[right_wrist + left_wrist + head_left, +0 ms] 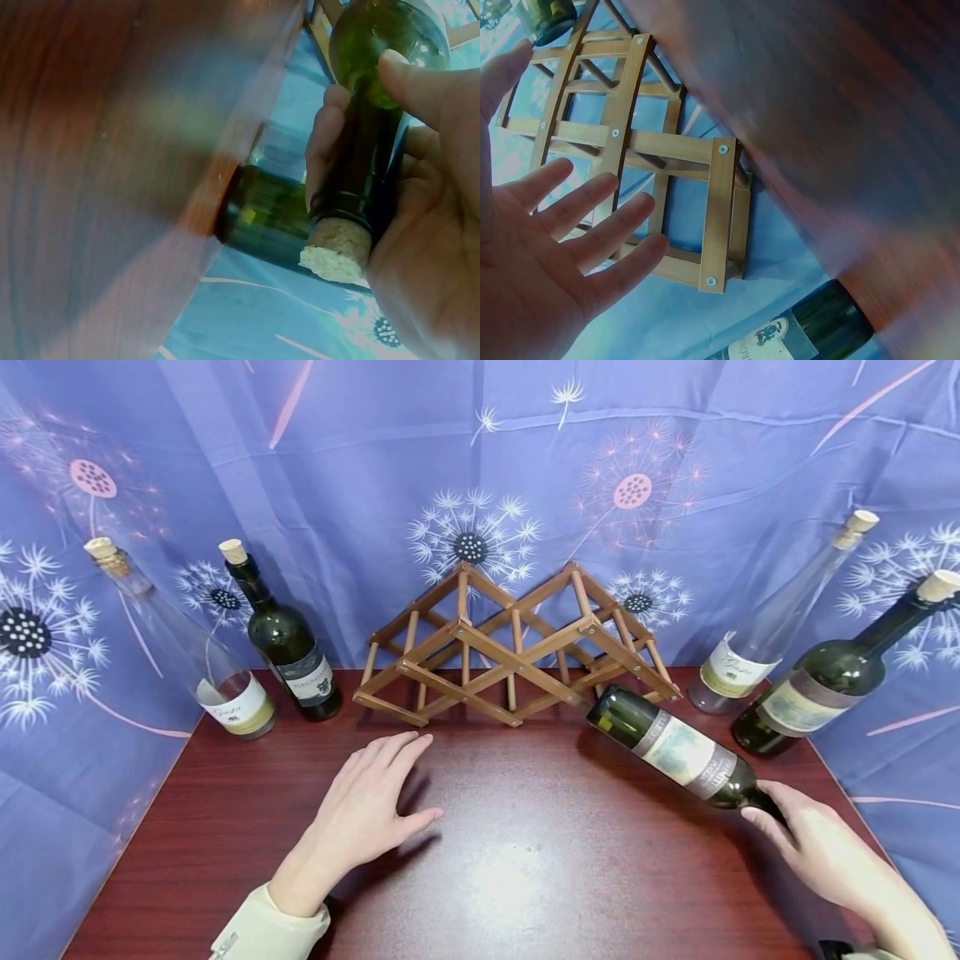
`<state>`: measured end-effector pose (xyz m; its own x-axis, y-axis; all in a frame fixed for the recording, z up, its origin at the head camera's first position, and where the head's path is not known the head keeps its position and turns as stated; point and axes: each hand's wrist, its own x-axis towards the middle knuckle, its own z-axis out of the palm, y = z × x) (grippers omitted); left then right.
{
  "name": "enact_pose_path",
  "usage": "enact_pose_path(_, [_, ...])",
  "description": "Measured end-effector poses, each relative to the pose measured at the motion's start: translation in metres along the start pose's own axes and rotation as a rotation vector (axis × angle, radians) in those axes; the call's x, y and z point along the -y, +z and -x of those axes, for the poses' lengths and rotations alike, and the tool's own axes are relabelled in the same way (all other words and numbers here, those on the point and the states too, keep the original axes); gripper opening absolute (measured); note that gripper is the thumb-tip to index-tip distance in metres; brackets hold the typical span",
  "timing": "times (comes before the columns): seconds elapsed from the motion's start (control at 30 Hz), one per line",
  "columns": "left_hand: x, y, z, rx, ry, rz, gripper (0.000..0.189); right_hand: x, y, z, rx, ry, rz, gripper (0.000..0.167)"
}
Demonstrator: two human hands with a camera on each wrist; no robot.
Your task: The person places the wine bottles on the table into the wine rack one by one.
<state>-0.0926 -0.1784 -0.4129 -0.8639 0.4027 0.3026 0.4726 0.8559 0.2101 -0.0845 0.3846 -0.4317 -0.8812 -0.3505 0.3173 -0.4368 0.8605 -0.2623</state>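
Observation:
A corked dark green wine bottle (678, 747) is tilted nearly flat, its base toward the right front of a wooden wine rack (517, 667). My right hand (828, 847) grips it by the neck, and the cork (337, 251) pokes out past the palm in the right wrist view. My left hand (367, 802) hovers over the table in front of the rack's left side, fingers spread, holding nothing. In the left wrist view its fingers (622, 217) overlap the rack's slats. The rack's slots hold no bottles.
On the left stand a clear corked bottle (238, 706) and a dark green one (288, 647). At the right stand another clear bottle (738, 668) and a green bottle (806, 693). A purple dandelion-print cloth (345, 468) hangs behind the dark red table (525, 810).

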Motion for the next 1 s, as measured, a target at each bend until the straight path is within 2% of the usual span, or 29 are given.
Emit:
enact_pose_path(0.2, [0.000,-0.001,-0.001,0.002,-0.003,-0.003,0.093,0.000,0.002,0.001,-0.013,0.008,-0.007,0.023])
enact_pose_path(0.7, [0.000,-0.001,0.000,0.004,-0.003,0.005,0.093,0.012,0.006,0.001,-0.007,0.107,0.008,0.022])
enact_pose_path(1.0, [0.001,-0.001,0.000,0.001,-0.005,0.004,0.094,0.027,0.009,-0.005,0.049,0.183,-0.065,0.023])
